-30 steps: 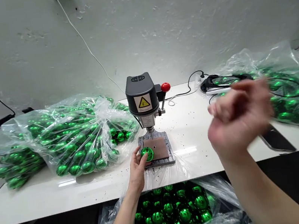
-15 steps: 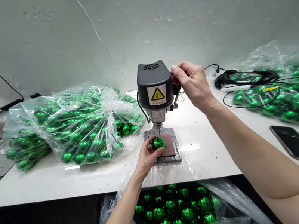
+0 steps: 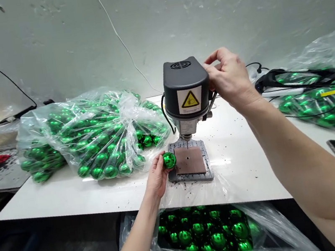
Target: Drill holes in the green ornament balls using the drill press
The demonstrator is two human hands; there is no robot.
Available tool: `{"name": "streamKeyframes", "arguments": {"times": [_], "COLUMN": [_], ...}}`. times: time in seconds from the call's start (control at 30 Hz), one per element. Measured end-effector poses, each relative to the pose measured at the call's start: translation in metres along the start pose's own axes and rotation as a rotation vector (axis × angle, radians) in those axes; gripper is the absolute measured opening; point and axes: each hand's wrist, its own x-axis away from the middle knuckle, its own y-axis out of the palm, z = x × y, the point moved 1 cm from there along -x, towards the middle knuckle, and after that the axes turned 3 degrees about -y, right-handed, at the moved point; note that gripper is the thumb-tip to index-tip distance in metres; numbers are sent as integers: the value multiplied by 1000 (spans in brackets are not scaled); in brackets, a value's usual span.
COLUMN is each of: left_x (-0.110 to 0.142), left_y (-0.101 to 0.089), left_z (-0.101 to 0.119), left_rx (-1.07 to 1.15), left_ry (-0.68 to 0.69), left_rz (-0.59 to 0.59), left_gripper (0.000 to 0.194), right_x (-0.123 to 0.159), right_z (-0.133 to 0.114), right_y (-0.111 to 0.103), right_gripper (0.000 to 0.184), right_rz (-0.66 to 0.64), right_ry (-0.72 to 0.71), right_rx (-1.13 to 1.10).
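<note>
While the right grip (image 3: pixel 230 76) holds the lever (image 3: pixel 213 101), left grip (image 3: pixel 157 176) pinches one green ball (image 3: pixel 169 160); brown plate (image 3: pixel 194 165), just right of that grip.

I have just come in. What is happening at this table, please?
A person's left hand holds a green ball beside a brown plate under a small drill press. The right hand is on the lever. The ball is left of the drill bit, not beneath it. A bag of similar balls lies on the table.
</note>
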Motion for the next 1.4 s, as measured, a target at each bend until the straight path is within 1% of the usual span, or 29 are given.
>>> {"name": "streamKeyframes", "arguments": {"times": [0.07,0.1,0.17,0.27,0.37,0.5,0.6,0.7,0.77,0.83,0.93,1.07,1.2,1.4], "left_x": [-4,-7,-15,-28,-37,-41,-38,-32,-27,-23,-22,-24,-25,-28], "left_y": [4,7,14,23,27,26,27,32,38,43,47,47,45,42], "left_z": [-5,-8,-13,-19,-23,-28,-32,-32,-32,-31,-34,-41,-43,-49], "left_rx": [-100,-148,-218,-266,-310,-394,-448,-533,-574,-573,-527,-477,-504,-472], "left_ry": [44,62,88,111,145,184,231,352,414,427,372,268,238,285], "left_rz": [-13,-15,-30,-107,-178,-234,-269,-300,-298,-271,-198,-126,-78,-98], "left_gripper": [61,61,59,57,57,58,57,50,48,44,38,52,47,47], "right_x": [5,8,12,13,12,13,14,14,13,12,12,13,15,19], "right_z": [-2,-3,-7,-12,-17,-24,-24,-19,-15,-12,-9,-8,-8,-13], "right_y": [2,3,6,9,10,10,9,8,8,8,8,8,9,8], "right_gripper": [17,17,15,13,8,7,7,13,15,16,21,24,25,32], "right_rz": [45,72,109,128,123,102,66,29,23,22,10,39,59,63], "right_ry": [28,67,115,175,225,286,272,234,215,201,194,202,203,207], "right_rx": [25,-13,-160,-274,-324,-355,-348,-336,-331,-323,-317,-315,-322,-320]}}
